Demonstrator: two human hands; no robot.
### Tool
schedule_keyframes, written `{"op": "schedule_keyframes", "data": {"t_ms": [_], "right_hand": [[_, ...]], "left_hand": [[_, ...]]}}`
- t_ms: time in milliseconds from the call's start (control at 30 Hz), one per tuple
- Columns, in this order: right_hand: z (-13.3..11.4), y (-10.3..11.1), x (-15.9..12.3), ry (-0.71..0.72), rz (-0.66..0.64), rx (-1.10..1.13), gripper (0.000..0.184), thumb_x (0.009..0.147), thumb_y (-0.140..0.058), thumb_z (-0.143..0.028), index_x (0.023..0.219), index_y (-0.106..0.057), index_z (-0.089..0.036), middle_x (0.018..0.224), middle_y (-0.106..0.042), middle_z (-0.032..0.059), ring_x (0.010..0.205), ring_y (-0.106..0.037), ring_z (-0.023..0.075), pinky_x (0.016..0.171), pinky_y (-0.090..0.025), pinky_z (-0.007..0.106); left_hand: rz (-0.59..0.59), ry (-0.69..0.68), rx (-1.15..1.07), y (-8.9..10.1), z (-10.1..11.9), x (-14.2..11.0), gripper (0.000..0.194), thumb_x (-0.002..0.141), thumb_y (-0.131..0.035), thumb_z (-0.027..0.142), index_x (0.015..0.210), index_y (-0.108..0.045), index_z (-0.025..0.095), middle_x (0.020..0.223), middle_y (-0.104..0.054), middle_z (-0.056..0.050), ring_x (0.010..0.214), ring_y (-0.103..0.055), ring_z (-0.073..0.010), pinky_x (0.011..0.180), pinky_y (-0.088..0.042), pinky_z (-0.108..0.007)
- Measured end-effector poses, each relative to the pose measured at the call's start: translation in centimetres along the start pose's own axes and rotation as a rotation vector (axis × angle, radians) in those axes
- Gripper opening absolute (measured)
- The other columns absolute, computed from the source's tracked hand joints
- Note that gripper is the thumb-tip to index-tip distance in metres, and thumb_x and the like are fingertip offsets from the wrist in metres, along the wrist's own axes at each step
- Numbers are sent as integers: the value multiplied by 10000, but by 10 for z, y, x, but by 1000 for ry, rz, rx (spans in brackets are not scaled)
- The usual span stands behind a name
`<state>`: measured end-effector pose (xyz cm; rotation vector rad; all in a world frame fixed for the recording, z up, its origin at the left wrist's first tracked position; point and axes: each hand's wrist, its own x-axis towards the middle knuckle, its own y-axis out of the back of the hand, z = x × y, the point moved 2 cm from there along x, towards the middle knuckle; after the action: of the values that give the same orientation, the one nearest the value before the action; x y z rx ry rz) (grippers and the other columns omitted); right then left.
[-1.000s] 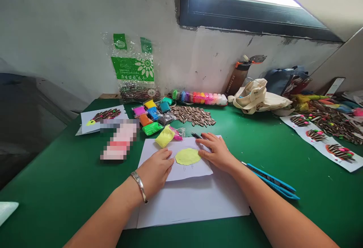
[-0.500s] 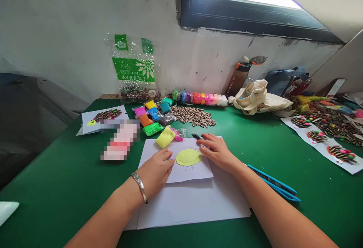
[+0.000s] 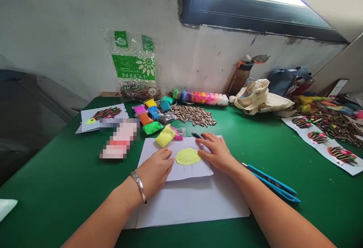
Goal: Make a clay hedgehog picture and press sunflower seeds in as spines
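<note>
1. The left hand [image 3: 154, 169], with a silver bangle [image 3: 139, 187] on its wrist, lies flat on a small sheet of paper [image 3: 181, 174]. Its fingers are together and curve toward a yellow clay disc [image 3: 187, 156], ending just beside the disc's left edge. It holds nothing.
2. The right hand [image 3: 216, 153] rests on the same sheet, across the disc from the left hand. Its fingers are slightly apart and hold nothing, and its thumb lies at the disc's right edge. A pair of tweezers [image 3: 196, 135] lies just beyond the fingertips, partly on the sheet's top edge.
3. The disc lies flat near the middle of the sheet, between both hands. Two thin drawn lines [image 3: 187, 168] run down from its lower edge.
4. The small sheet sits on a larger sheet of paper [image 3: 193, 207], which lies on a green table [image 3: 48, 180].
5. A yellow clay packet [image 3: 165, 135] touches the sheet's top edge, and blue-handled scissors [image 3: 272, 183] lie to the right of the right forearm.
6. Farther up the table are colored clay packets [image 3: 153, 113], a pile of striped sunflower seeds [image 3: 194, 115], and a row of clay sticks [image 3: 200, 97].
7. Seed pictures on paper [image 3: 323, 146] lie at the right side of the table, and a cloth bag [image 3: 262, 98] sits below the window [image 3: 255, 8].
</note>
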<state>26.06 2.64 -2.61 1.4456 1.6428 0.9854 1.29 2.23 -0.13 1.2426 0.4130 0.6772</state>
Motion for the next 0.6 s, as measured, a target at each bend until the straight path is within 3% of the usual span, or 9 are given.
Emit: {"op": "schedule_keyframes", "data": {"t_ms": [133, 367, 600], "right_hand": [[-1, 0, 1, 8, 0, 0, 406, 866, -532, -426, 1260, -591, -347, 1463, -425, 55, 1382, -291, 295, 1093, -133, 629], [-4, 2, 3, -6, 2, 18, 433, 869, -507, -531, 1252, -597, -349, 1458, -430, 60, 1375, -298, 304, 1090, -133, 633], [-11, 8, 4, 12, 18, -24, 407, 868, -529, -475, 1246, -597, -342, 1420, -467, 65, 1338, -341, 306, 1067, -187, 624]], "left_hand": [[10, 12, -9, 0, -1, 0, 289, 908, -438, 109, 1037, -694, 141, 1199, -623, -159, 1212, -522, -288, 1022, -471, -442], [-20, 23, -15, 1, -2, -1, 313, 917, -425, 126, 1100, -679, 127, 1247, -604, -176, 1232, -511, -298, 1024, -470, -450], [39, -23, -17, 5, 0, 1, 308, 920, -390, 146, 978, -693, 153, 1133, -649, -144, 1142, -566, -272, 985, -490, -425]]}}
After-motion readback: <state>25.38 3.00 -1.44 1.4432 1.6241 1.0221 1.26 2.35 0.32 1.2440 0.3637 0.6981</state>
